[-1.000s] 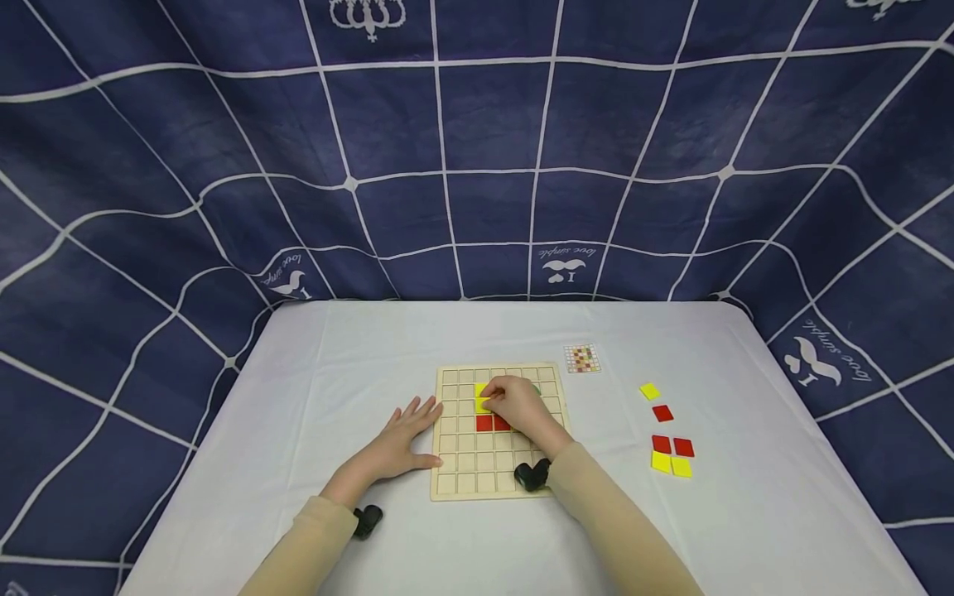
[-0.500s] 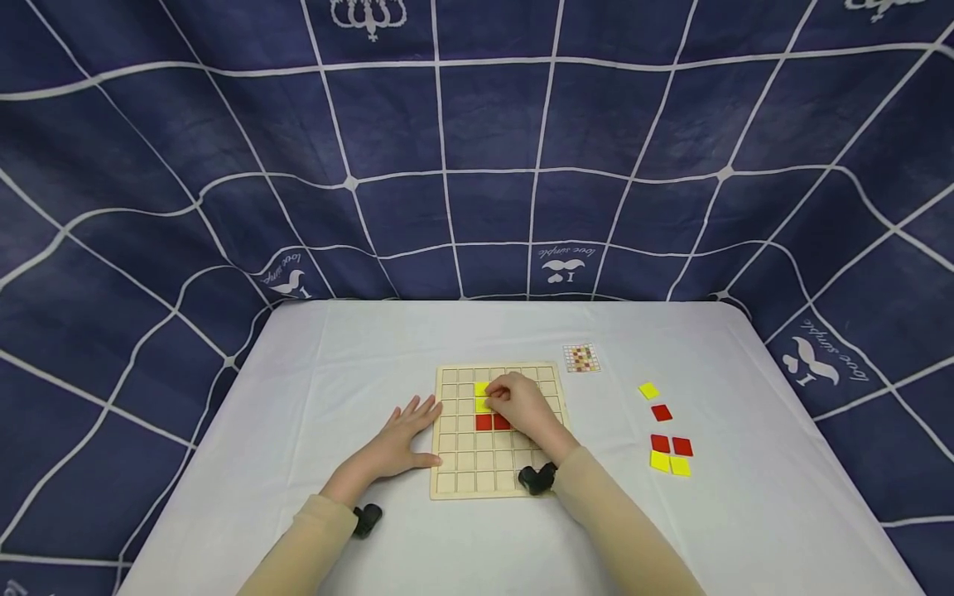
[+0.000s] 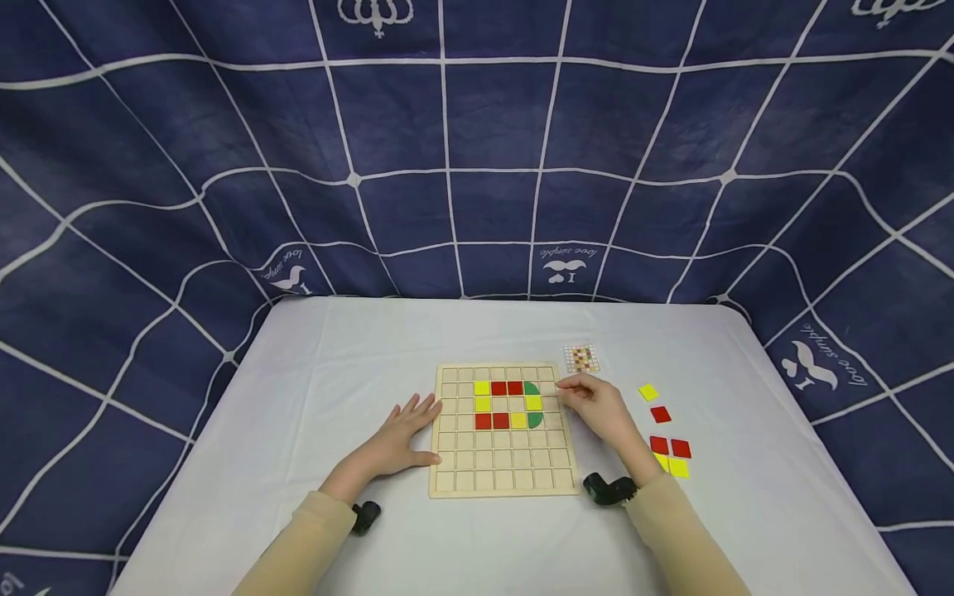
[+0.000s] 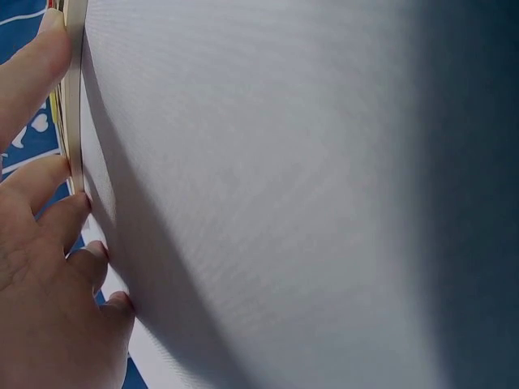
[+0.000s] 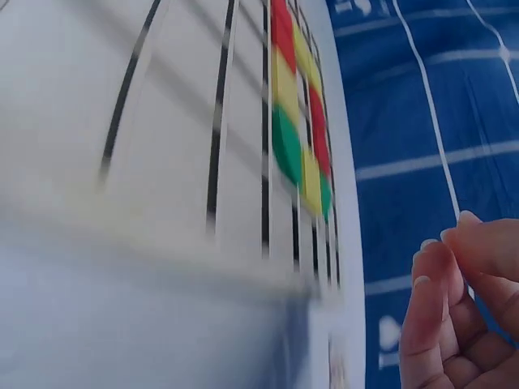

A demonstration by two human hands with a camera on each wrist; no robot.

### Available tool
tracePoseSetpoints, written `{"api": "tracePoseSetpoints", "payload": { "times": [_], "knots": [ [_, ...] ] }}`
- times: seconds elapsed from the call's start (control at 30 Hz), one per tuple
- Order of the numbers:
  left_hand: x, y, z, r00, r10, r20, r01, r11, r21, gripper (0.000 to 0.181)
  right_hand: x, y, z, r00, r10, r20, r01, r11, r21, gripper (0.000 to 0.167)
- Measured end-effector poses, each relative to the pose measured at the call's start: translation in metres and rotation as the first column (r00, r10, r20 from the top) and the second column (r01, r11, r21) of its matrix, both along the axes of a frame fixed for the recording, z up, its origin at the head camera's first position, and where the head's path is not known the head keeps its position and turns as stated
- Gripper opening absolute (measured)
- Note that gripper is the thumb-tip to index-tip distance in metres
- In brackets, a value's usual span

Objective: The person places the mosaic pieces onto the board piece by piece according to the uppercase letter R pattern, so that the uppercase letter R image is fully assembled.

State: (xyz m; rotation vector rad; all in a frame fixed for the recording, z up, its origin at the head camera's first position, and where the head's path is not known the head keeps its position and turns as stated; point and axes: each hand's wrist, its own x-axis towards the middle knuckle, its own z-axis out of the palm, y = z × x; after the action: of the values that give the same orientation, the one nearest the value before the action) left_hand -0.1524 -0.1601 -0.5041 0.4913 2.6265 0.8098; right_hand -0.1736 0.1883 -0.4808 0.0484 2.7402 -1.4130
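Observation:
A wooden grid board lies on the white table. In its upper middle, red, yellow and green tiles form a ring around bare cells: top row yellow, two reds, a rounded green; one yellow at each side; bottom row two reds, a yellow and a rounded green. My left hand rests with spread fingers and thumb touching the board's left edge, also seen by the left hand in its wrist view. My right hand, fingers loosely bent, hovers by the board's right edge, no tile visible in it.
A small printed pattern card lies beyond the board's upper right corner. Several loose tiles are on the right, among them a yellow and a red. A blue checked curtain surrounds the table.
My right hand has moved from over the board's tiles to the right, uncovering the top reds and the tiles on the ring's right side. The left hand has stayed in place.

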Motion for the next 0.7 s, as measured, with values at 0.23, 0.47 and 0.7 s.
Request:
{"api": "tracePoseSetpoints", "payload": {
  "times": [0.23, 0.47, 0.7],
  "knots": [
    [0.000, -0.001, 0.002, 1.000, 0.002, 0.008, -0.002, 1.000, 0.006, 0.091, 0.013, 0.053, -0.001, 0.996, -0.092, -0.010, 0.093, 0.992, 0.086, 0.025],
    [0.000, -0.001, 0.001, 1.000, -0.001, -0.003, 0.001, 1.000, 0.007, 0.091, 0.027, 0.092, -0.005, 0.960, -0.281, 0.004, 0.276, 0.945, 0.173, 0.027],
    [0.000, 0.000, 0.001, 1.000, 0.002, -0.002, -0.002, 1.000, 0.002, 0.091, 0.031, 0.107, -0.012, 0.894, -0.439, 0.093, 0.422, 0.893, 0.158, 0.038]
  ]
}}
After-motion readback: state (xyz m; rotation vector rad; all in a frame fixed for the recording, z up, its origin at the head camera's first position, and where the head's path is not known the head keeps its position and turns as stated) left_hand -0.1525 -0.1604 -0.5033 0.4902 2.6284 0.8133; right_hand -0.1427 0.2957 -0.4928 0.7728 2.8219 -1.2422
